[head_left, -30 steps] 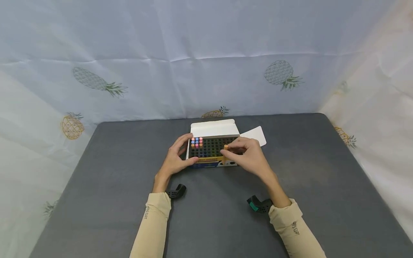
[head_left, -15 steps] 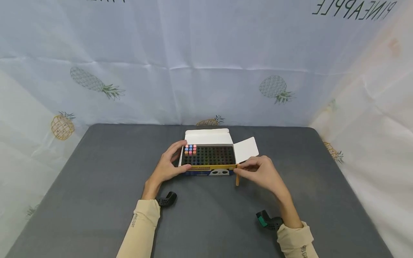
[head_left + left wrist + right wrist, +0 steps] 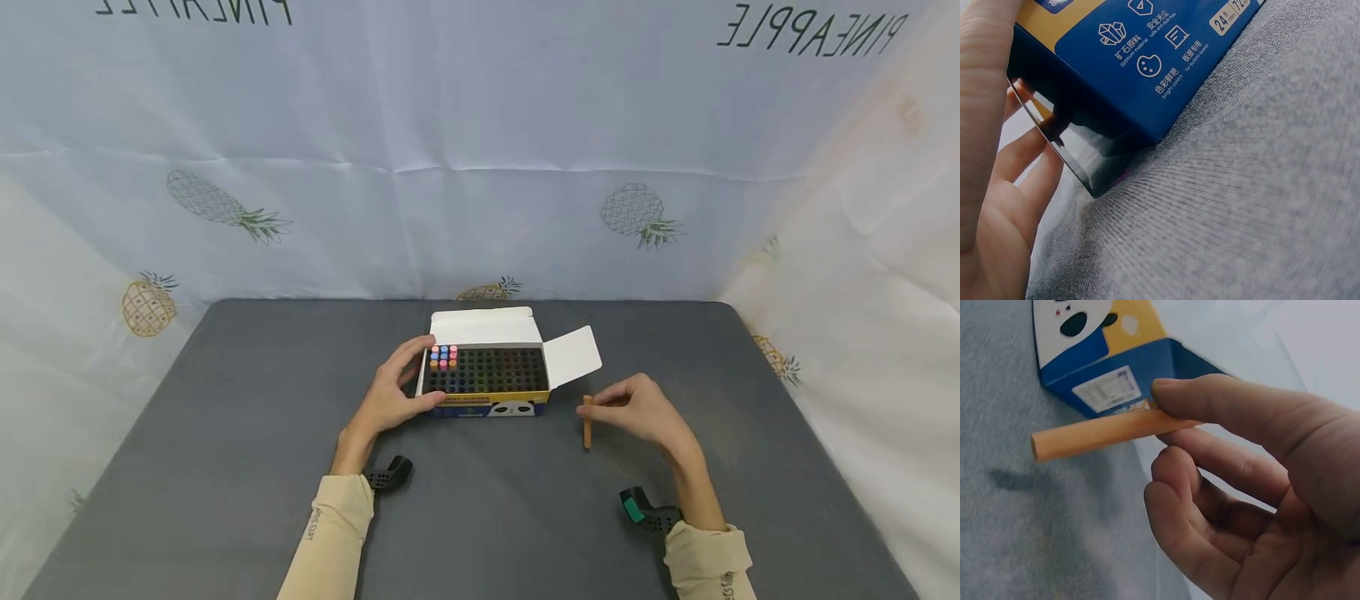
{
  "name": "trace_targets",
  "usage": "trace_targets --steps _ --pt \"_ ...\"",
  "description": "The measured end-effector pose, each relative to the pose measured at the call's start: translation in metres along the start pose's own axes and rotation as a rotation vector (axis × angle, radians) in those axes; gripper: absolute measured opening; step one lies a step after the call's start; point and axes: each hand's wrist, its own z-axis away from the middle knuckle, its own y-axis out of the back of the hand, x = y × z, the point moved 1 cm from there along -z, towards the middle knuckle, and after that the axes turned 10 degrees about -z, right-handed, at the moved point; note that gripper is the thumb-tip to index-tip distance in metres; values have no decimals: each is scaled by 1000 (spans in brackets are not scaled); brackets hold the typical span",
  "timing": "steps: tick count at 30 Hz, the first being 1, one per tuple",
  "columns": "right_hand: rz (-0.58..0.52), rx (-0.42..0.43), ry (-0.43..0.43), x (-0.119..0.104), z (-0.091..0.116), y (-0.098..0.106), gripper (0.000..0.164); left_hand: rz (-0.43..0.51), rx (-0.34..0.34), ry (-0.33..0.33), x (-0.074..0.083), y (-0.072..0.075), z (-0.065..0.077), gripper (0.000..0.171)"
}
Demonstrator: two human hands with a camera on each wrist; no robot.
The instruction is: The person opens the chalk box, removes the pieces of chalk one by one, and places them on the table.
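An orange chalk stick (image 3: 587, 423) is pinched upright between thumb and fingertips of my right hand (image 3: 637, 410), to the right of the chalk box. Its lower end hangs just over the table, and the right wrist view shows the chalk (image 3: 1094, 434) in that pinch. My left hand (image 3: 393, 387) grips the left end of the blue and yellow chalk box (image 3: 468, 410), thumb at the front and fingers behind. Inside, a black holder (image 3: 498, 371) has rows of holes, with several pink, blue and orange chalks at its back left.
The box's white lid (image 3: 483, 327) stands folded back, and a white side flap (image 3: 572, 357) sticks out to the right. Grey cloth covers the table (image 3: 480, 508). A pineapple-print curtain (image 3: 420, 217) hangs behind it.
My right hand has drawn the orange chalk from over the box's front right to a spot above the table on the right. The left hand keeps its grip; the head view has shifted slightly.
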Motion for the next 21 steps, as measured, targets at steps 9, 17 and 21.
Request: trace_targets --steps 9,17,21 --pt "73 44 -82 16 -9 10 23 -1 14 15 2 -8 -9 84" --pt "73 84 -104 25 -11 5 29 -6 -15 51 32 1 -8 77" --pt "83 99 -96 31 -14 -1 29 -5 -16 45 42 5 -4 77"
